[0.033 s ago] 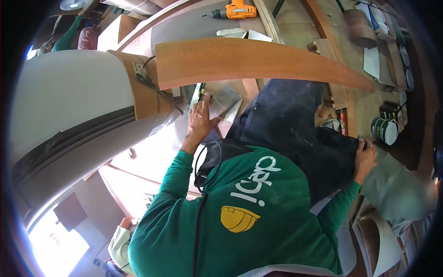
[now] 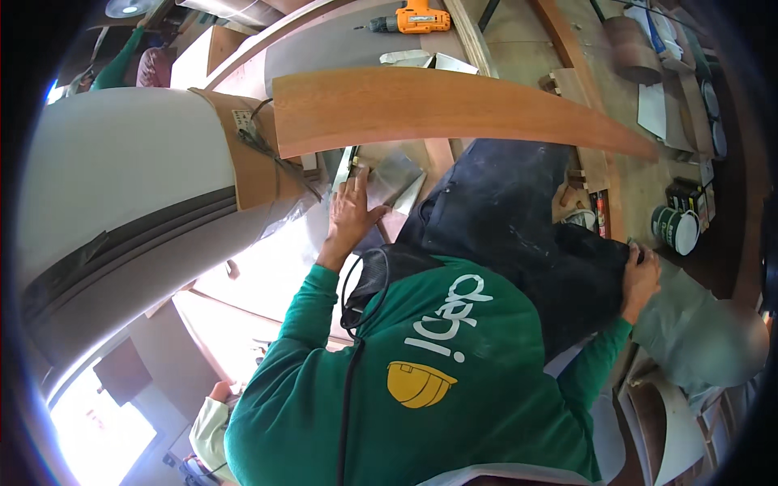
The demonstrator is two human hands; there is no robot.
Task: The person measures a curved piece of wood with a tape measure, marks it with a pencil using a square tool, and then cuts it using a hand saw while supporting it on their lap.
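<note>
My left hand (image 2: pixel 352 209) lies flat with the fingers spread on a small grey sheet piece (image 2: pixel 397 174), just below a long curved wooden plank (image 2: pixel 454 105). It holds nothing. My right hand (image 2: pixel 642 279) is far out to the right, with the fingers closed on a small grey piece (image 2: pixel 632 245) at the edge of a grey-green rounded panel (image 2: pixel 697 332). What that piece is cannot be made out. My green sweatshirt (image 2: pixel 421 381) and dark trousers (image 2: pixel 502 219) fill the middle of the view.
A large white curved panel (image 2: pixel 121 186) with a brown band (image 2: pixel 251 166) fills the left. An orange drill (image 2: pixel 417 18) lies at the top. Green cans (image 2: pixel 677 228) stand at the right. Another person's green sleeve (image 2: pixel 113 69) shows top left, and a pale sleeve (image 2: pixel 212 421) below.
</note>
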